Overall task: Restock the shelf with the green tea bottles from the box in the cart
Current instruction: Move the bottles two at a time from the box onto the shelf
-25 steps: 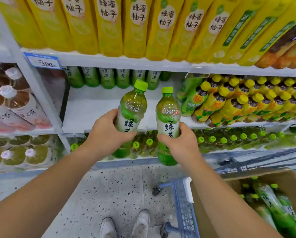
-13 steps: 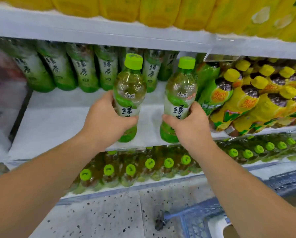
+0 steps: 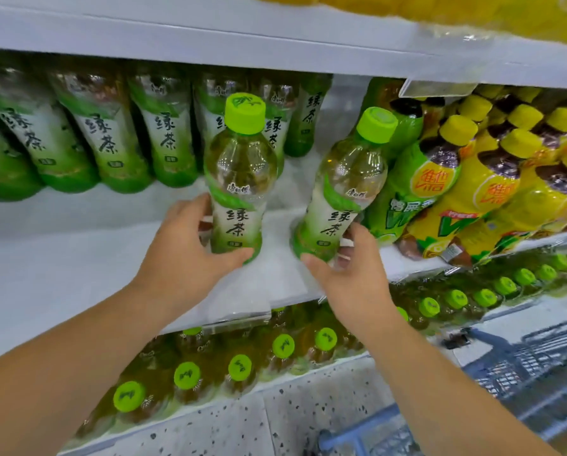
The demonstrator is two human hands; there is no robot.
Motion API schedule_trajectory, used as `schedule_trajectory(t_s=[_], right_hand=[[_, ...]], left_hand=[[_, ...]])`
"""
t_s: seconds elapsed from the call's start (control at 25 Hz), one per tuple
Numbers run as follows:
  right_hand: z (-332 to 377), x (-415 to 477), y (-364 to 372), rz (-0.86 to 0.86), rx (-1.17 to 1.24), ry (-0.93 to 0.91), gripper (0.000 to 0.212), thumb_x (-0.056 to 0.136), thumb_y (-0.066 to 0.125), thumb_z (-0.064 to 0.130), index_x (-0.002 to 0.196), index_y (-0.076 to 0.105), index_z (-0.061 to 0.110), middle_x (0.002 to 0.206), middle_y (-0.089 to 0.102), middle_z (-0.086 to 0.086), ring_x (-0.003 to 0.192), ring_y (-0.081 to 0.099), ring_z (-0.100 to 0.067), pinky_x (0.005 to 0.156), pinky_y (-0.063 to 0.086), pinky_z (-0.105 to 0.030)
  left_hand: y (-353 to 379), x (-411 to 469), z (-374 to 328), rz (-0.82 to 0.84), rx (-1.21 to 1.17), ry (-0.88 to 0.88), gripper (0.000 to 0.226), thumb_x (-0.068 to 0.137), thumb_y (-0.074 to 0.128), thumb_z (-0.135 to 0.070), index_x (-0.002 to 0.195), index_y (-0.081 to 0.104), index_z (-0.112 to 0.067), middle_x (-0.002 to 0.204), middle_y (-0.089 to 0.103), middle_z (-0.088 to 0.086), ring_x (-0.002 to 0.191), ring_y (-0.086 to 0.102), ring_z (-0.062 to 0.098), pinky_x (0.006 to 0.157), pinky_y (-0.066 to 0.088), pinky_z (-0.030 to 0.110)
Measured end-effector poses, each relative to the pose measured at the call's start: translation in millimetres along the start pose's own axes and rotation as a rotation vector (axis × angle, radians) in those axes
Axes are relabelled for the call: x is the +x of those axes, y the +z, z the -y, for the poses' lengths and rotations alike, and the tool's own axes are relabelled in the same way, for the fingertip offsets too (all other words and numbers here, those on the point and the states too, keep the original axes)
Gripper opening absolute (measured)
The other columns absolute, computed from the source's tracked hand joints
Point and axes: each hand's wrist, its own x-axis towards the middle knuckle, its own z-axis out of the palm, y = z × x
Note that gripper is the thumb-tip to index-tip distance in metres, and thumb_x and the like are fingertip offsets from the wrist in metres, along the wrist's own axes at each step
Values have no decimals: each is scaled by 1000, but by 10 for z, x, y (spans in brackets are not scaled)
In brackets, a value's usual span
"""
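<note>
My left hand (image 3: 190,258) grips the lower body of a green tea bottle (image 3: 239,179) with a lime cap, held upright over the white shelf (image 3: 78,258). My right hand (image 3: 348,274) holds a second green tea bottle (image 3: 344,192), tilted slightly right, its base at the shelf surface. A row of several green tea bottles (image 3: 111,139) stands at the back of the same shelf. The box is out of view.
Yellow-capped bottles (image 3: 492,179) crowd the shelf right of my right-hand bottle. The lower shelf holds several lime-capped bottles (image 3: 282,347). The upper shelf edge (image 3: 275,51) hangs overhead. The blue cart (image 3: 522,373) is at the lower right above the speckled floor.
Both hands have carried the bottles up and forward from in front of the shelf onto it. The view has moved closer, and the box has left the frame.
</note>
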Motion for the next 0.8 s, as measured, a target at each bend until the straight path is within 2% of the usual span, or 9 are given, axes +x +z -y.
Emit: schedule_trajectory(t_s=[0.04,0.08,0.2,0.36,0.44,0.52,0.64,0.8], right_hand=[[-45,-17,19,-15,-29,13,55,81,82,25,128,53,28,120,60,6,105,60,-7,95,54,-32],[-79,14,39,-25,-44,13,49,83,80,25,125,55,28,118,62,7,103,61,-7,94,54,-34],[-70,187,118,1,-96,-7,37,87,76,21,119,56,23,112,65,7,103,63,-11,94,55,-37],[-40,487,293,-52,-115,-23,40,92,68,16,128,53,18,121,64,-1,116,59,-22,100,50,-43],[-5,656,370,-91,-105,-11,43,93,66,13,133,49,13,124,64,-6,118,59,-25,100,49,-37],[69,811,405,-124,-98,23,45,94,63,9,135,45,10,126,64,-8,118,59,-26,91,44,-27],[141,1005,451,-140,-89,43,42,95,60,6,134,46,9,125,62,-11,116,58,-29,88,42,-29],[170,1214,507,-130,-69,52,46,93,55,-3,136,46,11,109,49,-1,105,53,-20,83,37,-20]], left_hand=[[2,-3,64,5,16,-11,56,65,92,-33,111,60,-36,115,62,-4,99,62,6,91,54,28],[8,5,117,5,28,-6,55,65,91,-35,112,63,-34,114,64,-5,98,63,4,89,54,26],[50,26,191,-4,47,45,55,69,88,-36,119,66,-31,113,65,-11,98,61,-3,80,45,9],[79,118,230,-25,-12,51,53,73,86,-34,121,64,-32,111,68,-17,100,63,-2,83,44,10],[96,181,272,-36,-1,57,53,75,84,-35,124,64,-29,112,69,-15,101,64,0,84,44,9],[123,193,297,-70,-3,58,54,77,82,-36,127,63,-29,113,69,-13,100,64,1,84,41,6],[158,152,317,-103,36,73,54,80,78,-38,131,61,-28,113,66,-12,98,62,4,79,39,2],[158,167,324,-115,36,94,57,78,78,-40,131,62,-25,111,62,-11,97,62,6,83,40,6]])
